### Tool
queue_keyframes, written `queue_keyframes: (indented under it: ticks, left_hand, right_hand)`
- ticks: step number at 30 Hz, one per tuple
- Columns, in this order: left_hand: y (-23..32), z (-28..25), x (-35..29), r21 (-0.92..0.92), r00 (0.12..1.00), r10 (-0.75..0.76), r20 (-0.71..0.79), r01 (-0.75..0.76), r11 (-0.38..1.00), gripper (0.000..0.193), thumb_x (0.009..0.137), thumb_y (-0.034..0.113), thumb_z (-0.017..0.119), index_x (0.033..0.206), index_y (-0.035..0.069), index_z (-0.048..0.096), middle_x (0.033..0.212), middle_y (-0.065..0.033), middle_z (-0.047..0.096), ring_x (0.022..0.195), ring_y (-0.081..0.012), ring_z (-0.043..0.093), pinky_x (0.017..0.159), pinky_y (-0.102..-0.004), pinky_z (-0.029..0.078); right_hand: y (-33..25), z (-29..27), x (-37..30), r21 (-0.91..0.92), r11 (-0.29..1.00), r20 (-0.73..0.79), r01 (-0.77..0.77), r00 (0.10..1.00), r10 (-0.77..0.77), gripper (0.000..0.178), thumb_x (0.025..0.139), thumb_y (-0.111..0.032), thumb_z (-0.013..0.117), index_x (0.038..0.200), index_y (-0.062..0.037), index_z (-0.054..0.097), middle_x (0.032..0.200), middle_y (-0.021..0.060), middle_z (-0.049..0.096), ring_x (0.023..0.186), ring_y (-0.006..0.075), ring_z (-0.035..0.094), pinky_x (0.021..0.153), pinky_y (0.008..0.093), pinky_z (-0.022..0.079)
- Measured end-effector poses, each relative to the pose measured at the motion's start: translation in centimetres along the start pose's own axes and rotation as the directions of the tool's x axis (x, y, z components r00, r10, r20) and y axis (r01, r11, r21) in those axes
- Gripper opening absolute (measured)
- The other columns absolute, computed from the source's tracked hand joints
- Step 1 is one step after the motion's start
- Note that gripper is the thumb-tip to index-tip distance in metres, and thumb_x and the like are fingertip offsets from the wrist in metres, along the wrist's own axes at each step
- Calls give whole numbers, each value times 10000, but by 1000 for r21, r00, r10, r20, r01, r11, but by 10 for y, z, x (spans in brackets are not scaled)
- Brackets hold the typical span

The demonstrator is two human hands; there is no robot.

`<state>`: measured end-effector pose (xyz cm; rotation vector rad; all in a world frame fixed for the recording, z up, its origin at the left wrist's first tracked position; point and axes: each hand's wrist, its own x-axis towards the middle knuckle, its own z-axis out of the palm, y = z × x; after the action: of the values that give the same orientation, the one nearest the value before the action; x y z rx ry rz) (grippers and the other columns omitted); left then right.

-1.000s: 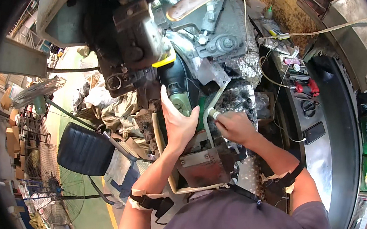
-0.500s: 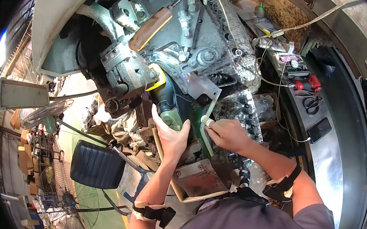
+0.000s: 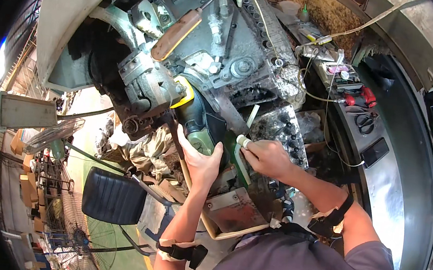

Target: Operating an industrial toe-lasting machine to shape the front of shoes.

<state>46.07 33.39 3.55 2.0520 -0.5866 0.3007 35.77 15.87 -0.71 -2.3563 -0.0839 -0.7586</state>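
My left hand [image 3: 201, 166] is cupped around the near end of a black, shoe-like piece [image 3: 205, 117] with a translucent green end [image 3: 201, 143] and a yellow rim [image 3: 184, 92]. The thumb lies on its right side and the fingers on its left, partly hidden. The piece sits against the machine's grey metal head [image 3: 150, 86]. To the right, my right hand [image 3: 266, 157] is closed on a short whitish cylinder [image 3: 243, 141], its other end hidden in the fist. A pale tube [image 3: 243, 165] runs just below that cylinder.
A brown-handled lamp or tool [image 3: 178, 35] hangs over the machine bed. At right, a metal bench holds a phone [image 3: 375, 152], scissors [image 3: 365, 122] and a red tool [image 3: 361, 96]. A black chair [image 3: 114, 195] and a fan [image 3: 79, 236] stand at left.
The grey plate beside the black piece has shifted down and left. More of the black piece's right flap shows. Both hands stay nearly where they were.
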Motion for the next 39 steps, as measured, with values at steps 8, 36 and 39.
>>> queue_keyframes:
  ticks: [8,36,39]
  left_hand:
    - [1,-1,-3,-27,995,-102,22,102,994,1100,766,131,859,1590,-30,149,1448,-283,466,1275,-337,518,1113,-391,383]
    - [-44,-25,123,-453,562,708,428,-544,706,385,943,280,487,994,14,761,1074,-147,764,1124,-372,685,1136,-534,364]
    - [-53,-18,122,-484,577,744,337,-571,663,413,959,273,438,917,11,755,1007,-146,769,1046,-352,705,1063,-525,420]
  right_hand:
    - [1,2,0,-27,1000,-24,7,1000,-8,156,937,-198,650,987,-54,683,670,121,660,634,321,682,575,455,539]
    - [-7,-5,5,-4,1000,-103,19,995,-20,123,878,-116,731,831,-28,658,616,124,601,532,301,609,501,432,478]
    - [-7,-7,9,-36,997,-51,74,996,-76,111,875,-98,731,830,-31,654,589,100,574,520,283,600,486,407,474]
